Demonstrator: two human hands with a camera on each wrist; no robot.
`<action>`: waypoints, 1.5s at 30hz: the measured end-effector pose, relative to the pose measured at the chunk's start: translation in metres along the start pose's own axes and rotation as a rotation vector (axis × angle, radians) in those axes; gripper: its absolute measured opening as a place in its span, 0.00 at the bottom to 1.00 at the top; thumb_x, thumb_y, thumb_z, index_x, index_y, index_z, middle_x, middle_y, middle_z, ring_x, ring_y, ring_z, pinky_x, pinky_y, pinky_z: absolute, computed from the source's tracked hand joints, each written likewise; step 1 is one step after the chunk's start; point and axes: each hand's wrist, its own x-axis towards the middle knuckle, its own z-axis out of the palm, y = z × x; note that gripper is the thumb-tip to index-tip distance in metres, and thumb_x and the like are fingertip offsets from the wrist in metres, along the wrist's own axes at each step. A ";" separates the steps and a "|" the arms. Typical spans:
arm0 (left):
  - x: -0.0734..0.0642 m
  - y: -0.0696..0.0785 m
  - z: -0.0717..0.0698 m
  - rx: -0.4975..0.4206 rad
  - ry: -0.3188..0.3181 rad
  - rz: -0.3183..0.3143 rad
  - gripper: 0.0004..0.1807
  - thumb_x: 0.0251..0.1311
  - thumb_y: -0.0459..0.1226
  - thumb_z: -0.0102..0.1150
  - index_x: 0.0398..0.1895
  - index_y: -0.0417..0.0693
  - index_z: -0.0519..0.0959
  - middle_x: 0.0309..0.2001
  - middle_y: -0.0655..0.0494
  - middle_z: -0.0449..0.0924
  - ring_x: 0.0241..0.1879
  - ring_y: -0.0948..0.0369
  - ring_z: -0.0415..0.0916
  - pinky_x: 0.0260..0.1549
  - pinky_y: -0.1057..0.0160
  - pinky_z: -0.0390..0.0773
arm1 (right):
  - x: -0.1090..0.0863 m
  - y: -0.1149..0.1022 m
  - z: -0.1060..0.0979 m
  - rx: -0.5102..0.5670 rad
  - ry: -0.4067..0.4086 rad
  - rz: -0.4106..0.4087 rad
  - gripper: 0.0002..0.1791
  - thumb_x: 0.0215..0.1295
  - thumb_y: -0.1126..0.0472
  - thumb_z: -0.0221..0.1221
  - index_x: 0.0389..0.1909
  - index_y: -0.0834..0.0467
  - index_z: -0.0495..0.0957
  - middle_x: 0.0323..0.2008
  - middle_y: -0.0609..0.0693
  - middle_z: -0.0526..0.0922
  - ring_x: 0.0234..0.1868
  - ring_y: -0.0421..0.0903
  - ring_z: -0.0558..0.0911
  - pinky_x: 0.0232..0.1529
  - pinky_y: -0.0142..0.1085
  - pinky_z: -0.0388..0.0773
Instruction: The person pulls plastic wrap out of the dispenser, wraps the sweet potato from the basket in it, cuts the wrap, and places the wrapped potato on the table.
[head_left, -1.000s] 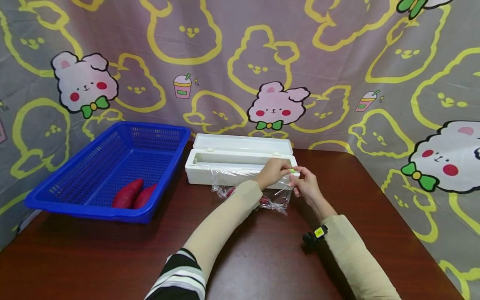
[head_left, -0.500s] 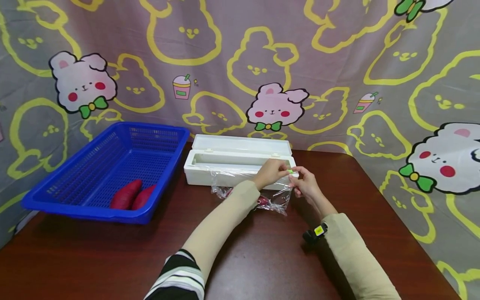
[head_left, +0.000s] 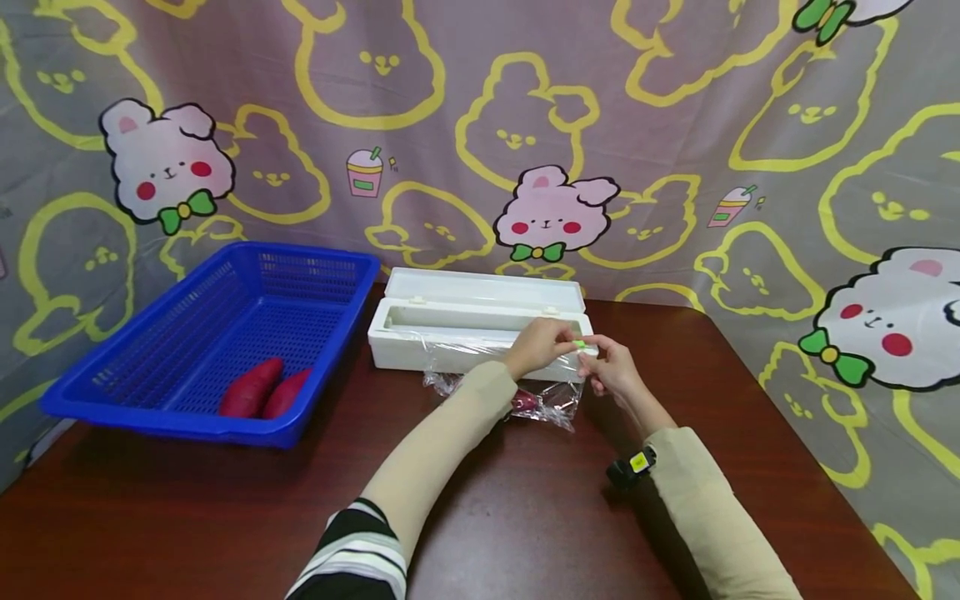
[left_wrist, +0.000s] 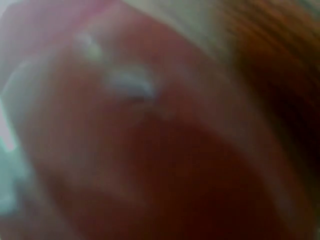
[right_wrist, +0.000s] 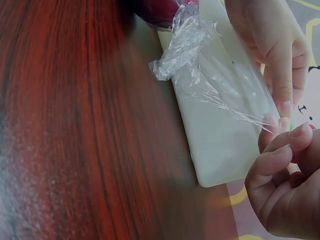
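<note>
In the head view a long white cling film dispenser [head_left: 420,354] lies at the back of the table, its lid [head_left: 480,290] raised. Clear cling film [head_left: 558,408] hangs over its front and around a red sweet potato [head_left: 525,401], partly hidden by my left arm. My left hand [head_left: 534,346] pinches a small green slider [head_left: 579,343] near the dispenser's right end. Close beside it, my right hand [head_left: 617,368] has bent fingers at that end; in the right wrist view, stretched film runs to its fingertips [right_wrist: 270,122]. The left wrist view is blurred and close.
At left a blue plastic basket [head_left: 180,427] holds two red sweet potatoes [head_left: 253,389]. The brown wooden table [head_left: 517,517] reaches back to a patterned curtain [head_left: 435,108] behind the dispenser. A black wrist camera [head_left: 630,469] sits on my right wrist.
Both hands stay at the dispenser's right end with almost no movement. My left forearm has shifted slightly left, and the view has moved a little.
</note>
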 end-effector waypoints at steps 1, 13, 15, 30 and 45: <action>0.000 0.000 0.000 -0.008 0.000 0.001 0.07 0.56 0.39 0.58 0.31 0.43 0.79 0.30 0.55 0.81 0.32 0.63 0.76 0.35 0.72 0.70 | 0.000 0.000 0.000 -0.003 -0.002 -0.001 0.19 0.64 0.70 0.49 0.55 0.68 0.61 0.10 0.48 0.74 0.06 0.34 0.63 0.08 0.26 0.60; -0.004 0.000 -0.005 -0.020 -0.002 0.017 0.07 0.55 0.38 0.59 0.28 0.42 0.79 0.27 0.54 0.80 0.29 0.63 0.75 0.34 0.71 0.70 | -0.002 0.000 0.000 -0.066 0.017 -0.022 0.17 0.62 0.71 0.50 0.52 0.68 0.64 0.11 0.50 0.74 0.05 0.36 0.63 0.07 0.27 0.61; -0.004 0.000 -0.006 -0.014 -0.001 0.024 0.07 0.55 0.38 0.59 0.28 0.43 0.79 0.27 0.55 0.80 0.29 0.63 0.74 0.33 0.71 0.70 | -0.001 0.000 0.000 -0.079 0.021 -0.053 0.17 0.62 0.72 0.51 0.52 0.70 0.64 0.11 0.51 0.75 0.05 0.36 0.64 0.07 0.27 0.61; -0.008 -0.005 -0.015 0.016 -0.005 0.007 0.07 0.56 0.37 0.57 0.29 0.42 0.78 0.28 0.54 0.79 0.30 0.61 0.73 0.34 0.70 0.70 | 0.001 -0.003 -0.002 -0.140 0.070 -0.114 0.15 0.60 0.73 0.52 0.48 0.70 0.68 0.11 0.53 0.74 0.05 0.38 0.65 0.07 0.28 0.63; -0.037 -0.029 -0.035 -0.013 0.029 -0.050 0.07 0.56 0.39 0.58 0.29 0.44 0.78 0.30 0.54 0.79 0.32 0.62 0.75 0.36 0.68 0.71 | 0.000 -0.001 0.001 -0.133 0.065 -0.116 0.15 0.60 0.74 0.52 0.48 0.70 0.68 0.12 0.56 0.72 0.06 0.38 0.65 0.08 0.29 0.64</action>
